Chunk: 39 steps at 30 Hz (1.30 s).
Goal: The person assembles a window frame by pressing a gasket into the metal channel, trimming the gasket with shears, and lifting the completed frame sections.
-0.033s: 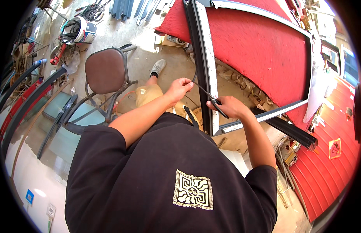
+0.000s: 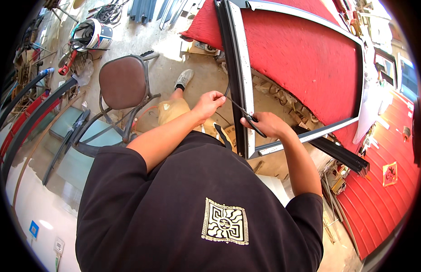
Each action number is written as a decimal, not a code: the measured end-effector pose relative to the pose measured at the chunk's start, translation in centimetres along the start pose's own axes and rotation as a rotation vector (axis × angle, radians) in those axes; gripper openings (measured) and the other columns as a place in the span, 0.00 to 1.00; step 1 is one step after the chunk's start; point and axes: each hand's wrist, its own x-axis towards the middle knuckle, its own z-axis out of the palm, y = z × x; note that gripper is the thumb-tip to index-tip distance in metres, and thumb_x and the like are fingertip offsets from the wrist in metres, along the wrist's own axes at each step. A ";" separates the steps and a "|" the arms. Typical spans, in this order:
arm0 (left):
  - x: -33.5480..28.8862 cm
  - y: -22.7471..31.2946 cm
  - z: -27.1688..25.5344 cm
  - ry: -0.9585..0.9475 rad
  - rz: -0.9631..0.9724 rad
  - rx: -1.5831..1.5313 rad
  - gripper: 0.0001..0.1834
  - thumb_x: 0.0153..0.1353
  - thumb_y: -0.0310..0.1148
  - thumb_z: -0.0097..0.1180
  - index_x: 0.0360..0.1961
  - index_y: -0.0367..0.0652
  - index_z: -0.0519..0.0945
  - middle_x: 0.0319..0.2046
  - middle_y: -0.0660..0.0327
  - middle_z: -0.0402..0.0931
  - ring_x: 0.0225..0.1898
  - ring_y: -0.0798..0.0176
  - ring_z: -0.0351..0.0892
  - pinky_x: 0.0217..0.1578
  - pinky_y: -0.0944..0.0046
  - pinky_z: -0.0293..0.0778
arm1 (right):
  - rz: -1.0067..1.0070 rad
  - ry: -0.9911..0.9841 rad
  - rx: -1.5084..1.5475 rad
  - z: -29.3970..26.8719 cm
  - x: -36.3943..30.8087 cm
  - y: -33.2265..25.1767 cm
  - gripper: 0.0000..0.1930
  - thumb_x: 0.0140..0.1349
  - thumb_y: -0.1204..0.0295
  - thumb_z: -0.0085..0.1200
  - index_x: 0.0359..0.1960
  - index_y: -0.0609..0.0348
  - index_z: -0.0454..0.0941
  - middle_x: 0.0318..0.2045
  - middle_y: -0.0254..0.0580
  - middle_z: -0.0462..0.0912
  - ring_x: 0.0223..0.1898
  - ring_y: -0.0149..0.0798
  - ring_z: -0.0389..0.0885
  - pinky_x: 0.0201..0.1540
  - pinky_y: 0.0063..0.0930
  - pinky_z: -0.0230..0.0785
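My left hand [image 2: 209, 106] pinches a thin black rubber strip [image 2: 233, 103] between thumb and fingertips, just left of a dark window frame [image 2: 239, 59]. Part of the strip hangs down beside the frame. Across the frame's near side bar, my right hand [image 2: 266, 124] is closed around black-handled scissors [image 2: 255, 126]. Their blades point up and left along the strip; I cannot tell whether they touch it. White film covers parts of the frame's face, and its far part lies over a red-covered table [image 2: 283, 50].
A brown-seated chair [image 2: 123, 82] stands to the left, with glass panes [image 2: 67, 122] near it. A white bucket [image 2: 98, 36] holding black strips lies farther off. Below the frame's right corner a dark profile [image 2: 339, 154] sticks out. Red corrugated sheeting [image 2: 378, 213] lies at the right.
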 end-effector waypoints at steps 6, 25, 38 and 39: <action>-0.1 0.9 -0.3 -0.035 0.010 0.116 0.10 0.77 0.34 0.61 0.48 0.37 0.84 0.37 0.68 0.81 0.39 0.72 0.76 0.44 0.67 0.74 | 0.012 -0.023 -0.006 -0.6 1.4 -0.9 0.48 0.66 0.22 0.47 0.33 0.65 0.85 0.27 0.54 0.84 0.35 0.53 0.85 0.42 0.45 0.75; -0.1 2.0 -0.6 0.019 -0.024 0.278 0.14 0.73 0.37 0.65 0.49 0.36 0.88 0.38 0.65 0.86 0.41 0.70 0.80 0.45 0.64 0.76 | 0.010 -0.122 -0.058 -2.2 3.0 -1.7 0.54 0.61 0.16 0.41 0.35 0.67 0.87 0.33 0.60 0.88 0.43 0.60 0.89 0.48 0.51 0.78; 0.5 0.6 -0.8 0.070 -0.032 0.250 0.15 0.73 0.39 0.66 0.47 0.35 0.89 0.34 0.61 0.86 0.38 0.67 0.81 0.43 0.60 0.77 | 0.000 -0.126 -0.010 -2.4 3.3 -2.2 0.53 0.64 0.19 0.45 0.34 0.70 0.88 0.32 0.61 0.87 0.41 0.59 0.88 0.47 0.48 0.77; 0.5 0.6 -0.7 0.070 -0.033 0.239 0.16 0.73 0.39 0.66 0.47 0.35 0.89 0.34 0.61 0.86 0.38 0.67 0.80 0.43 0.60 0.77 | -0.007 -0.125 -0.024 -2.5 3.3 -2.3 0.53 0.64 0.19 0.45 0.33 0.70 0.87 0.31 0.61 0.86 0.40 0.58 0.88 0.46 0.48 0.77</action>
